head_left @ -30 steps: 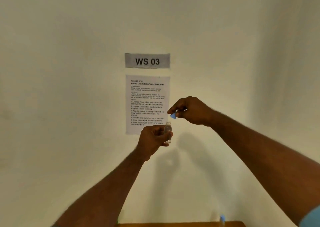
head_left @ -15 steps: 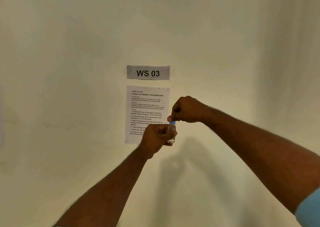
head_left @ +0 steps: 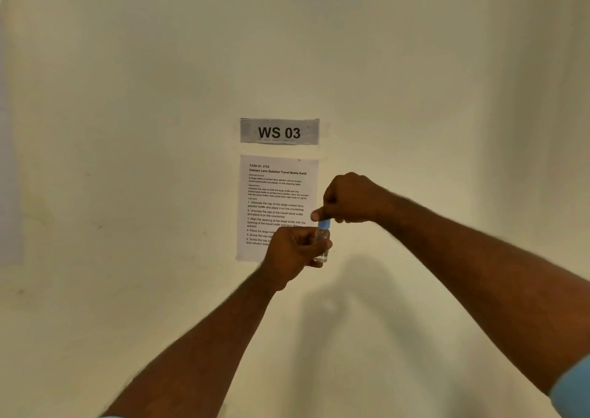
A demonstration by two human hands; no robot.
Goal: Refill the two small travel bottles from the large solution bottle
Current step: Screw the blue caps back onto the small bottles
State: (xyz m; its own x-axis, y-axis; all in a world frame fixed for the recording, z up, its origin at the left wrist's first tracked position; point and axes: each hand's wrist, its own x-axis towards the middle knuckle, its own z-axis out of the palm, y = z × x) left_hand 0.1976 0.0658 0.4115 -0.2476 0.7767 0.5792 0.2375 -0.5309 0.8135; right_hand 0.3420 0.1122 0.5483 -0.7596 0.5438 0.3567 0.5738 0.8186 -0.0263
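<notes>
My left hand (head_left: 295, 251) holds a small clear travel bottle (head_left: 322, 242) upright in the air in front of the wall, fingers wrapped round its body. A light blue cap (head_left: 324, 224) sits on the bottle's neck. My right hand (head_left: 349, 199) comes from the right and pinches that cap from above with thumb and fingers. The large solution bottle and the second travel bottle are out of view.
A cream wall fills the view. A grey sign reading WS 03 (head_left: 279, 131) is fixed to it, with a white instruction sheet (head_left: 276, 194) just below, partly covered by my hands. No table edge shows.
A second ago my right hand held the blue cap apart above the open bottle. It has come down and the cap now sits on the neck. The view has tilted up, losing the table edge.
</notes>
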